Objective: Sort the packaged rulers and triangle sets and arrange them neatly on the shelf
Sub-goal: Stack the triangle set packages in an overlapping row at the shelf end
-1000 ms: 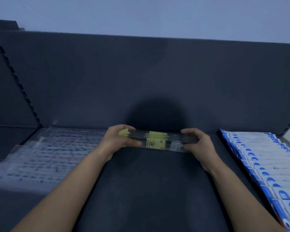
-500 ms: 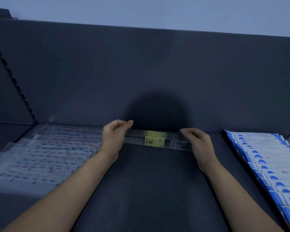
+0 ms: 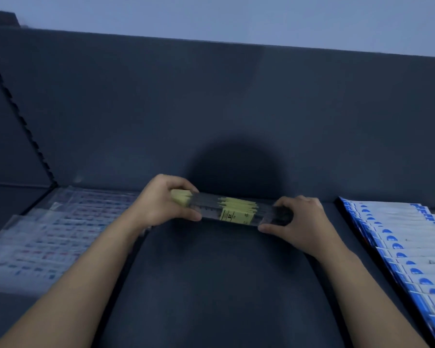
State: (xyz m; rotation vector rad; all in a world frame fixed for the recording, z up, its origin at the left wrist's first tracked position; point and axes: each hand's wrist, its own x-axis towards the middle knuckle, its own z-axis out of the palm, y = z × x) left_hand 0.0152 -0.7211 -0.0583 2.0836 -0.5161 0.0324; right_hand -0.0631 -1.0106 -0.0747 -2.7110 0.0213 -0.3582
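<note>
Yellow-labelled ruler stack (image 3: 236, 212) gripped between left hand (image 3: 161, 202), right hand (image 3: 301, 222).

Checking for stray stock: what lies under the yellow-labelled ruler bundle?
Only bare dark shelf shows in front of the ruler bundle, gripped at its ends by the left hand and right hand. The strip directly beneath is covered by the bundle and hands.
</note>
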